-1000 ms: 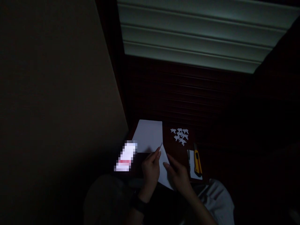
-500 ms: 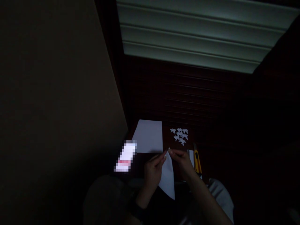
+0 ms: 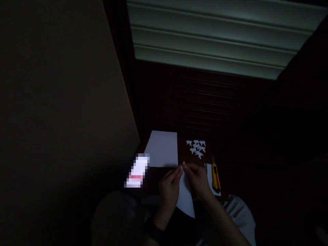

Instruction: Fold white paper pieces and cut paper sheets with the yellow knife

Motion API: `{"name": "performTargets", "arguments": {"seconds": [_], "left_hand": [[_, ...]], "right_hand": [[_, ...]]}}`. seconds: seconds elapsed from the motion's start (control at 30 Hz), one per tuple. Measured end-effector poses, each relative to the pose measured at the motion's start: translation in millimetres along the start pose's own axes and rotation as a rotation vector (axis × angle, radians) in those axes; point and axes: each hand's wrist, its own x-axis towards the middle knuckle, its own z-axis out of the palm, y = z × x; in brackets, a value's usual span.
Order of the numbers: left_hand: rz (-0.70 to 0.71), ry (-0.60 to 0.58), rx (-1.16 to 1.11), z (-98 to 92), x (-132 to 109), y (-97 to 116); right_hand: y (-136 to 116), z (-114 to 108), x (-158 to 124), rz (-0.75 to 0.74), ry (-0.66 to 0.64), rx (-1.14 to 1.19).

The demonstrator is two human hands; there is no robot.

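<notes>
My left hand [image 3: 169, 188] and my right hand [image 3: 198, 179] meet close together above the near edge of the small table. Fingers of both are pinched around a small white paper tip that pokes up between them. A white sheet of paper [image 3: 186, 198] hangs below the fingers, its lower end reaching toward my lap. Whether the tip is a folded corner of that sheet or a separate piece is hidden by the fingers. Beyond my right hand lie several small folded paper figures [image 3: 196, 148] in a cluster.
A larger white sheet [image 3: 163, 150] lies flat at the back left of the dark table. At its left is a bright, pixelated screen [image 3: 138, 171]. A yellow utility knife [image 3: 215, 177] rests at the right edge, partly over white paper [image 3: 208, 172]. The room is very dim.
My hands have shifted slightly, with the fingertips a little further left. The hanging sheet's lower end has swung right. More of the knife and the paper under it shows.
</notes>
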Motion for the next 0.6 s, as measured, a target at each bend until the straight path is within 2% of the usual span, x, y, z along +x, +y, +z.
{"name": "performTargets", "arguments": {"seconds": [0.37, 0.6], "left_hand": [[-0.019, 0.062, -0.056, 5.0, -3.3, -1.2], [0.001, 0.043, -0.028, 6.9, -7.4, 0.1]], "right_hand": [[-0.2, 0.6, -1.2, 0.130, -0.004, 0.108], [2.3, 2.9, 0.7, 0.083, 0.049, 0.047]]}}
